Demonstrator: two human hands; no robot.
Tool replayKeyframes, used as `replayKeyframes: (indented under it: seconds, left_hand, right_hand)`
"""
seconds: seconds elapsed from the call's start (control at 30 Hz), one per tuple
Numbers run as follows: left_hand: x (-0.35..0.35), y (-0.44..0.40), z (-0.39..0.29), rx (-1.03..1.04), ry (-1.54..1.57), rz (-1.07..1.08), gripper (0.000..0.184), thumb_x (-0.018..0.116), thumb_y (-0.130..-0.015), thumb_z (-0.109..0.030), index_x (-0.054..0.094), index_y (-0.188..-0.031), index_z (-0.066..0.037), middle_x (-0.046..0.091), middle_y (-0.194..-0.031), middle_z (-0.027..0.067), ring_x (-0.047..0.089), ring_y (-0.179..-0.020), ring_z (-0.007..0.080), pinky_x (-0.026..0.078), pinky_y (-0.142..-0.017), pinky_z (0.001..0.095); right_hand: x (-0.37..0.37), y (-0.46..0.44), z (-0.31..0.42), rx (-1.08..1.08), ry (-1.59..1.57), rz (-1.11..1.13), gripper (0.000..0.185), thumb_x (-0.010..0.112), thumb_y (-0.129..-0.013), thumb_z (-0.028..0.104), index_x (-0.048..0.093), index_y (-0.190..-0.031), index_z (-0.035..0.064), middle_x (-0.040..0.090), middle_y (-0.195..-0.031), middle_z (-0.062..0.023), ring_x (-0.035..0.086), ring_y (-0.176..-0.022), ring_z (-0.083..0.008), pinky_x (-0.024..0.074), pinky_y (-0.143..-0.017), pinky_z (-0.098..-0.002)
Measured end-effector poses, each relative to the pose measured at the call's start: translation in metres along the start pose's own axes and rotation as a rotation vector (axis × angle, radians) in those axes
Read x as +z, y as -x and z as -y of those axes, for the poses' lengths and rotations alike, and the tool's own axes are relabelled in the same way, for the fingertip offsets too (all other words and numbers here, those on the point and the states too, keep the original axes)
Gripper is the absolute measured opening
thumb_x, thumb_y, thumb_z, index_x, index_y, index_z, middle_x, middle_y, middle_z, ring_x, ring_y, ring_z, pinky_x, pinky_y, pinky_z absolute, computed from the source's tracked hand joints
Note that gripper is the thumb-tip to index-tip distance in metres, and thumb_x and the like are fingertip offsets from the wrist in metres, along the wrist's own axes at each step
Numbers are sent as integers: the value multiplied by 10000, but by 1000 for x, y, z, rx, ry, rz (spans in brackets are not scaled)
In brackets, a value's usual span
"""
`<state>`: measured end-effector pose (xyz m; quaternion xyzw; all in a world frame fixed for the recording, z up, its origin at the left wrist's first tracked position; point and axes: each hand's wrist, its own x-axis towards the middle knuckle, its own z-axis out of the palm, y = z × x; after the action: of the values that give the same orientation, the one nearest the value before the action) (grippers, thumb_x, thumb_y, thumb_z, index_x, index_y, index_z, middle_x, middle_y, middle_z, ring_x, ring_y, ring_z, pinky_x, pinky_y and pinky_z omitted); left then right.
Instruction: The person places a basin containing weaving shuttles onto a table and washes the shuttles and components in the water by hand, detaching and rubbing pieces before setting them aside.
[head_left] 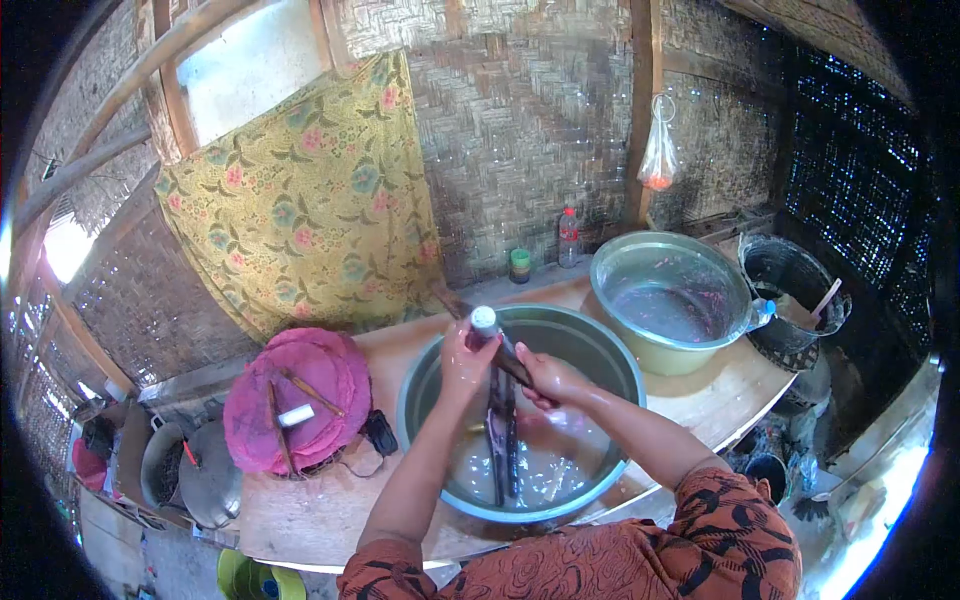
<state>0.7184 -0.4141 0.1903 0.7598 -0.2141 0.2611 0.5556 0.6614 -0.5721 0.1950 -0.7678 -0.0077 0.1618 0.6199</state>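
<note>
In the head view, a large grey-green basin (620, 375) of cloudy water stands in front of me. Over it, my left hand (470, 365) is closed around a cylinder with a round white end (484, 318). My right hand (553, 380) grips a dark stick (511, 362) that slants up to the left, close by my left hand. Below both hands, long dark sticks (499, 450) reach down into the water. My fingers partly hide how these pieces meet.
Left on the wooden table (320, 520) lies a stack of pink round sheets (290, 375) with brown sticks and a white piece on top. A second basin (680, 345), a black bucket (795, 270), a small jar (519, 266) and a bottle (568, 240) stand toward the right and back.
</note>
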Motion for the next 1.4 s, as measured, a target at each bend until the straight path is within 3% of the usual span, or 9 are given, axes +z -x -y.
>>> replayKeyframes:
  seconds: [0.07,0.23,0.3,0.43,0.7,0.83,0.97,1.17,1.4]
  left_hand:
    - [-1,-7,1,399,-525,-216,280,735,-692,-176,600,-887,-26,590,-710,85,564,-635,209,458,-627,298]
    - [5,1,6,70,-58,-10,255,725,-695,-185,591,-849,-32,593,-719,118,576,-672,303,464,-645,368]
    - [5,1,13,-11,-59,14,262,716,-700,-190,590,-870,-37,604,-763,132,575,-718,326,457,-651,388]
    - [9,12,12,38,4,137,277,680,-669,-116,572,-913,-42,586,-855,150,535,-831,350,418,-730,410]
    - [9,19,11,213,-123,112,243,723,-660,-74,530,-806,-49,566,-750,89,543,-745,263,437,-682,345]
    - [10,23,25,241,-111,145,204,710,-694,-57,531,-792,-56,560,-733,53,541,-714,202,439,-666,305]
    - [13,28,10,-299,352,144,151,678,-763,-82,531,-791,-65,566,-750,18,555,-689,138,451,-662,256]
    - [7,30,39,-1165,1296,206,343,483,-905,-341,528,-1045,-32,598,-972,118,596,-847,244,485,-761,401]
    - [8,17,25,-795,1597,-17,222,504,-869,-239,563,-961,-45,608,-939,108,603,-852,243,510,-792,406]
  right_hand:
    - [6,5,-3,45,-23,89,630,202,-902,581,424,-614,67,436,-458,-42,403,-311,-128,335,-312,-279]
    - [9,-20,-29,-75,220,-122,689,178,-905,572,504,-683,6,442,-439,-80,493,-377,-229,449,-422,-352]
    - [-1,-29,-22,-480,366,-454,503,303,-937,428,578,-868,12,563,-663,-90,599,-602,-242,495,-597,-317]
    - [12,-16,20,-1012,236,-371,265,631,-815,193,587,-1015,25,542,-956,-96,570,-717,-216,473,-688,-304]
    - [-14,-82,-24,-255,-446,-372,175,525,-876,168,563,-797,16,556,-694,-45,526,-551,-119,461,-505,-259]
    - [-85,-190,-203,81,-680,-171,132,453,-849,92,556,-831,11,545,-722,-84,552,-613,-218,492,-610,-365]
    - [-42,-138,-186,163,-335,-460,150,431,-843,113,566,-838,50,557,-720,-77,553,-615,-233,479,-546,-436]
    - [-51,-165,-78,150,-1040,503,239,387,-886,128,547,-985,-19,604,-924,-152,608,-827,-256,522,-740,-365]
    - [2,-44,100,-29,-418,364,243,421,-902,150,576,-971,-23,626,-886,-109,609,-772,-202,522,-666,-312]
